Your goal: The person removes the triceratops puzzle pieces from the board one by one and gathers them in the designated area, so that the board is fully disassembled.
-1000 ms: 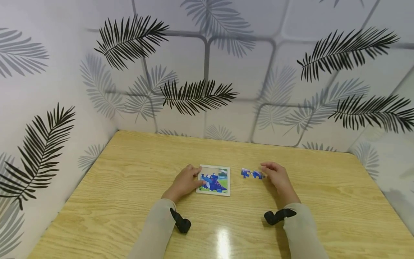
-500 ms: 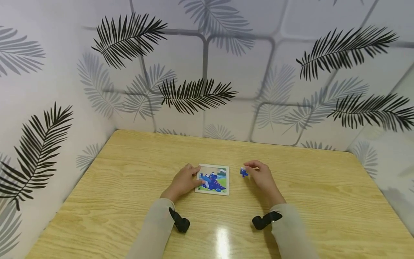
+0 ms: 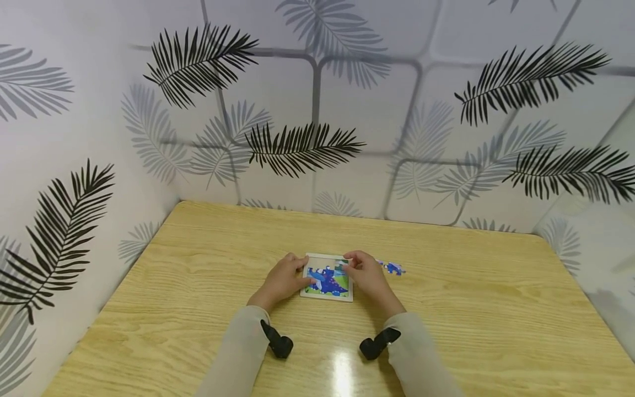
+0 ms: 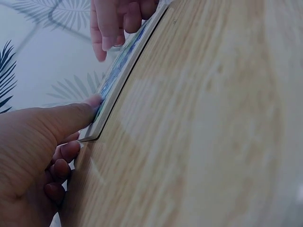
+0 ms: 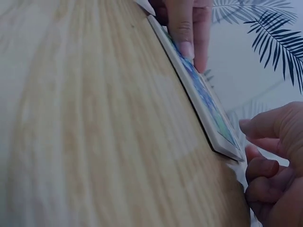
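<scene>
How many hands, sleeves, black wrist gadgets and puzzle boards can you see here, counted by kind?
Hands: 2, a left hand and a right hand
Sleeves: 2, left sleeve and right sleeve
Black wrist gadgets: 2, left gadget and right gadget
Puzzle boards: 1, the puzzle board
Total: 7

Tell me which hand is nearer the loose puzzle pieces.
The right hand: it is at the upper right of the puzzle frame, with the loose pieces just to its right; the left hand grips the opposite side, farther from them.
</scene>
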A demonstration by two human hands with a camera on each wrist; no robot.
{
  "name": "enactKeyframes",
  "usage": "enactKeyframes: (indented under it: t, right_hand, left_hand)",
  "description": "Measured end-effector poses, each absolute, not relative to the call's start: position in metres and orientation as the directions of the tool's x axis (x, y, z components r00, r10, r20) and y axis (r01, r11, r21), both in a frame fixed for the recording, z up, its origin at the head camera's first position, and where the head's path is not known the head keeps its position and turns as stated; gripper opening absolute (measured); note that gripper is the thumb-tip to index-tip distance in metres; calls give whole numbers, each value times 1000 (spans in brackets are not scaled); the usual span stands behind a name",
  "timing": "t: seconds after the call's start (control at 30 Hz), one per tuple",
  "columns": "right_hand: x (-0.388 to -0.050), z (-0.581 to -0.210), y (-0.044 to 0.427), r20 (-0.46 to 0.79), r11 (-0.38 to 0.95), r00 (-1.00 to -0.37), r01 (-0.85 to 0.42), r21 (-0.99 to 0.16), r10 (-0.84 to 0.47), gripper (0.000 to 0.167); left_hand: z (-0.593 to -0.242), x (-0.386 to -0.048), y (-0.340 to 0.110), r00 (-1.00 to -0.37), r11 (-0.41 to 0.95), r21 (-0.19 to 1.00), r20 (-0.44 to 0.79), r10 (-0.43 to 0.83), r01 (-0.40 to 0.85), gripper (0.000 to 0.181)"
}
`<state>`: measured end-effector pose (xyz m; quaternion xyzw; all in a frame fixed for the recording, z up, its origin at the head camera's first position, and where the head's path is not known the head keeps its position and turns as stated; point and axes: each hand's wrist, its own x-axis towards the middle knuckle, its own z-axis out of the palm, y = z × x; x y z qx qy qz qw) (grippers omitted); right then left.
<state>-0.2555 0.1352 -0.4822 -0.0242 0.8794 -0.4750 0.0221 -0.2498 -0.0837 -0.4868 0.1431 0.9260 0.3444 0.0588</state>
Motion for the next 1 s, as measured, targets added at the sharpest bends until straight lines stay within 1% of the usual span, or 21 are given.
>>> enactKeyframes:
  t: [0.17, 0.3, 0.5, 0.67, 0.83, 1.0]
  right_hand:
    - [-257, -487, 131, -22, 613, -999, 1, -790, -27, 28]
    - [-258, -485, 128, -50, 645, -999, 34, -763, -7, 31]
    - [-259, -479, 124, -81, 685, -997, 61, -726, 4, 25]
    - [-260, -479, 125, -90, 681, -996, 64, -730, -4, 21]
    - [-260, -480, 128, -77, 667, -997, 39, -744, -28, 17]
    - [-261, -480, 130, -86, 666, -996, 45, -745, -30, 22]
  left_hand:
    - [-486, -249, -83, -955, 725, 656, -21, 297, 211, 66]
    - [-486, -248, -83, -955, 727, 654, -24, 295, 208, 66]
    - [-487, -249, -84, -954, 728, 651, -20, 300, 215, 66]
    - [-486, -250, -84, -954, 730, 649, -23, 298, 213, 66]
    - [-485, -249, -84, -955, 728, 652, -20, 294, 211, 65]
    - [-486, -249, -83, -955, 733, 646, -21, 295, 213, 65]
